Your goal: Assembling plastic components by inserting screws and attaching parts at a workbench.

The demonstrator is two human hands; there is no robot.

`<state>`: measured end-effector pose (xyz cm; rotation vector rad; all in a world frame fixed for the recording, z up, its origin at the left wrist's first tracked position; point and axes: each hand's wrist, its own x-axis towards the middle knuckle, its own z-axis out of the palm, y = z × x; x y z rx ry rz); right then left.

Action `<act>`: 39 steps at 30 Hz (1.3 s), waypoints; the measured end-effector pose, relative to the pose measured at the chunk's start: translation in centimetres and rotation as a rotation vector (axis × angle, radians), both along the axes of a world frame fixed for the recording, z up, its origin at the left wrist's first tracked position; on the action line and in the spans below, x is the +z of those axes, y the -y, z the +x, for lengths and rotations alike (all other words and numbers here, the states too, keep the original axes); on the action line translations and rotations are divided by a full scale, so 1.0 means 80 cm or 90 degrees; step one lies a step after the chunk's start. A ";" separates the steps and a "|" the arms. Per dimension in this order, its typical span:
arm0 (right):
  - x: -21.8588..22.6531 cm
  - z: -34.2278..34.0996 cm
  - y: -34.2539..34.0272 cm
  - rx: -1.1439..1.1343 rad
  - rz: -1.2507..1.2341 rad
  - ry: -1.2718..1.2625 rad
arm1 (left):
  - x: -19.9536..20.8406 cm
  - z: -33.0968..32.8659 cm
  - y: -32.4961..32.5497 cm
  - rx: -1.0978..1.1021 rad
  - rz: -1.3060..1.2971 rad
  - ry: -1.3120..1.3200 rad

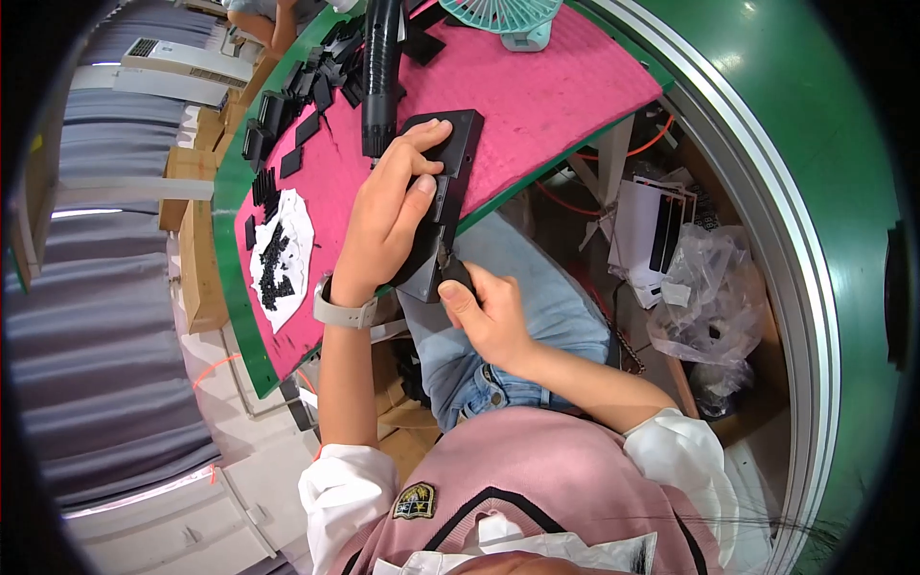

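Over the near edge of the bench (245, 287), the black case (460, 171) points lengthwise away from you, your left hand (385, 216) loosely spread on it. Your right hand (489, 311), clamped on a small tool (458, 276), is nearer its close end.

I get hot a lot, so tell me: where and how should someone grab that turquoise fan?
Probably by the solid base of the turquoise fan, coming from the seated person's side: that chunky block sticks out that way. The round cage has thin, gappy spokes, which look worse to hold.
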<state>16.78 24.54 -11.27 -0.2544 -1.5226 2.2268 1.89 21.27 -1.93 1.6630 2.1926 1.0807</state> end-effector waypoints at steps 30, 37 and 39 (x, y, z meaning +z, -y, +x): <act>0.014 0.017 -0.010 -0.039 -0.083 0.093 | -0.008 0.022 -0.010 0.104 0.028 -0.156; 0.010 0.024 -0.023 -0.032 0.005 0.143 | -0.012 0.029 -0.012 0.152 0.026 -0.235; 0.010 0.027 -0.023 -0.026 0.028 0.159 | -0.012 0.030 -0.011 0.161 0.029 -0.222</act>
